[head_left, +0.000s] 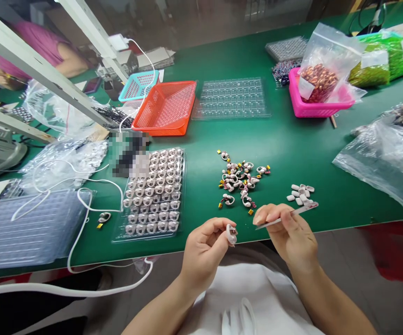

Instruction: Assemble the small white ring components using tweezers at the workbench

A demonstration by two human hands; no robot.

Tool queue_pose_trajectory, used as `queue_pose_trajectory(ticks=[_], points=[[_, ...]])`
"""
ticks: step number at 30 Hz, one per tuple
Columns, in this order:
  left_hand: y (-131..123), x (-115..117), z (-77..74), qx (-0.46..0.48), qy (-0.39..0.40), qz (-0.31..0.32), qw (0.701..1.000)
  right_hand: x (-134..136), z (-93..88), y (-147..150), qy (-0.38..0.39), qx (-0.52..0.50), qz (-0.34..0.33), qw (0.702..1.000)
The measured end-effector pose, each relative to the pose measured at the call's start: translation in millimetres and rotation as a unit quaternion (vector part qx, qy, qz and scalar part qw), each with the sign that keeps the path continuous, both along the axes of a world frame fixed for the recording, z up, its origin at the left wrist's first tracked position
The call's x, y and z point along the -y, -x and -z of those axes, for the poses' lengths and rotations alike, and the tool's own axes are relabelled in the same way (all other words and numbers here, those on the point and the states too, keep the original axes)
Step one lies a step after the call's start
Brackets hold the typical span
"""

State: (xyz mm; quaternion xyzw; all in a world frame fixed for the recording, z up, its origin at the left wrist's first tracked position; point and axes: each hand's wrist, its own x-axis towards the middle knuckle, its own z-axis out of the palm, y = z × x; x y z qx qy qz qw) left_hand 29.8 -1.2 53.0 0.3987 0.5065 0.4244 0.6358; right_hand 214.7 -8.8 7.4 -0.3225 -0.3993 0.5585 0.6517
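Observation:
My left hand (206,251) pinches a small pearly white C-shaped earphone piece (231,235) between thumb and fingertips, near the table's front edge. My right hand (292,235) is closed on slim metal tweezers (304,209), their narrow end pointing left towards that piece but apart from it. Beyond my hands lies a loose pile of similar C-shaped earphone pieces (236,179) with yellow tabs and thin wires. Small white oblong caps (300,193) are heaped just past my right hand. Left of my hands, a clear tray (183,186) holds rows of pearly curved pieces.
Behind stand an orange basket (176,130), a blue basket (122,96), a clear blister tray (231,114) and a pink basket (316,110) with a bag of copper-coloured parts. Stacked clear trays (23,232) and a white cable (79,232) lie left. Plastic bags (382,158) lie right. Another person (37,46) sits far left.

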Motion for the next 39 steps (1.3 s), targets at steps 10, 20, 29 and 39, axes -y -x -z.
queue_pose_trajectory(ticks=[10,20,29,39], points=[[-8.5,4.6,0.9,0.040,-0.036,0.004,0.999,5.6,-11.0,22.4,-0.077,0.305,-0.010,0.949],[-7.7,8.5,5.3,0.010,-0.069,-0.021,0.997,8.8,-7.1,30.1,-0.073,0.259,0.019,0.963],[-4.3,3.4,7.8,-0.034,-0.106,0.028,0.993,8.8,0.1,26.9,-0.041,0.187,0.024,0.981],[-7.2,2.5,6.9,-0.016,-0.068,0.037,0.997,6.3,-8.1,29.2,0.018,0.193,0.014,0.981]])
